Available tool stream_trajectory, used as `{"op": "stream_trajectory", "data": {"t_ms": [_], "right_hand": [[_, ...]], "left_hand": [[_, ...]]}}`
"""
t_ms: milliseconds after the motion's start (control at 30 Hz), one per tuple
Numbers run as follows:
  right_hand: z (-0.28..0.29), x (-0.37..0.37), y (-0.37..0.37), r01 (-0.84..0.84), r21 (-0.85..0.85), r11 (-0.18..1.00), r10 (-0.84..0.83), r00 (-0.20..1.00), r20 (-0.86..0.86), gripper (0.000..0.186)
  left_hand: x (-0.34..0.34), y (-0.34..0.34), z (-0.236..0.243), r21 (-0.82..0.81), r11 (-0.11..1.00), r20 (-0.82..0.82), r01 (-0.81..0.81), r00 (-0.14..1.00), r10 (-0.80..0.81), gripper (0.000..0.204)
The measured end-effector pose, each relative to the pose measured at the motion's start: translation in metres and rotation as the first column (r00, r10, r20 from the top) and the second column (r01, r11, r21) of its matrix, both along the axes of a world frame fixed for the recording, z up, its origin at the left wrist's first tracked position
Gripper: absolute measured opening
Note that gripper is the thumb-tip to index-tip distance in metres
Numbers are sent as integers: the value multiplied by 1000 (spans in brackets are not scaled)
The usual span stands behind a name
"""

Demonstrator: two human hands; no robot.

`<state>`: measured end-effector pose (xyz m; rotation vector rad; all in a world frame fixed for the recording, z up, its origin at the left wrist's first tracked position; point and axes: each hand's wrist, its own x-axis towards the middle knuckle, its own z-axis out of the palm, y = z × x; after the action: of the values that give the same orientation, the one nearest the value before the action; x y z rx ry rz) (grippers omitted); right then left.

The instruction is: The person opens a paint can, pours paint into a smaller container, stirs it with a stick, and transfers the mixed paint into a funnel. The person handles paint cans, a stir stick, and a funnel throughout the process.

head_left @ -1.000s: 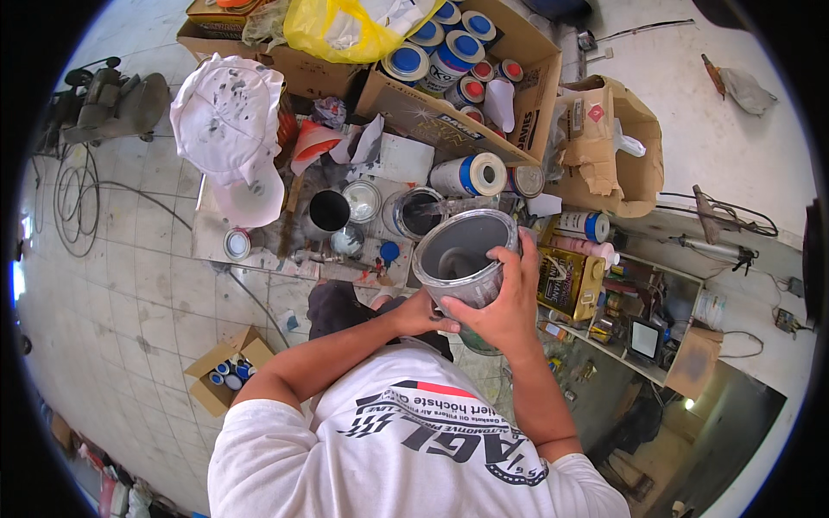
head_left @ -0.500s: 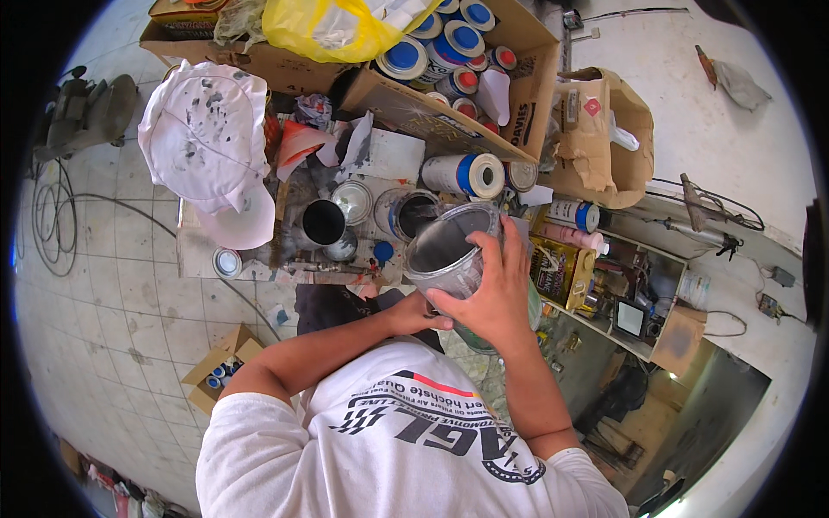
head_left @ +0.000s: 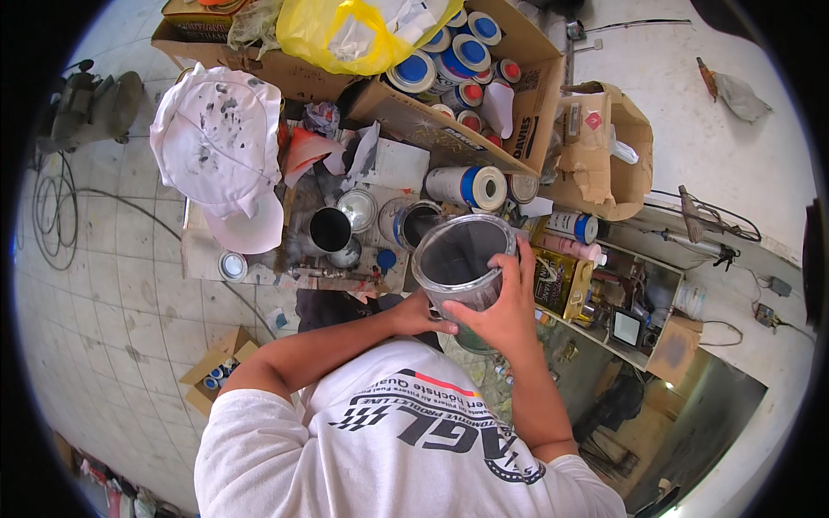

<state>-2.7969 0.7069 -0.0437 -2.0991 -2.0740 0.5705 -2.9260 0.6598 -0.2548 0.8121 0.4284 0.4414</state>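
Right hand [head_left: 505, 302] wraps the cup [head_left: 458, 263]; left hand [head_left: 420, 315] props its base. Tilt risks spilling onto open cans [head_left: 413, 220].

Pale tiled floor [head_left: 112, 285], cluttered low workbench [head_left: 200, 259], cardboard boxes [head_left: 604, 164], daylight.

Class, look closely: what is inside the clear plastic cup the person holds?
The clear plastic cup shows grey-coated inner walls and a dark bottom. Right hand wraps its side; left hand supports below, covering the base.
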Motion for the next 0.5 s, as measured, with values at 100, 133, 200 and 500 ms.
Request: {"op": "stream_trajectory", "data": {"t_ms": [100,133,200,500], "right_hand": [[0,8,-13,11,33,999,-9,999,-41,86],[-1,11,-17,11,49,999,-8,999,-52,86],[-3,15,-25,18,77,997,-14,999,-52,87],[-10,24,-47,91,160,983,-66,986,-152,88]], "left_hand": [[2,-5,-6,92,991,-32,-99,994,103,104],[3,-7,-10,116,980,-12,-164,986,166,105],[5,-5,-18,81,996,-18,-41,999,42,124],[3,-13,-20,229,969,-122,-92,985,122,113]]}}
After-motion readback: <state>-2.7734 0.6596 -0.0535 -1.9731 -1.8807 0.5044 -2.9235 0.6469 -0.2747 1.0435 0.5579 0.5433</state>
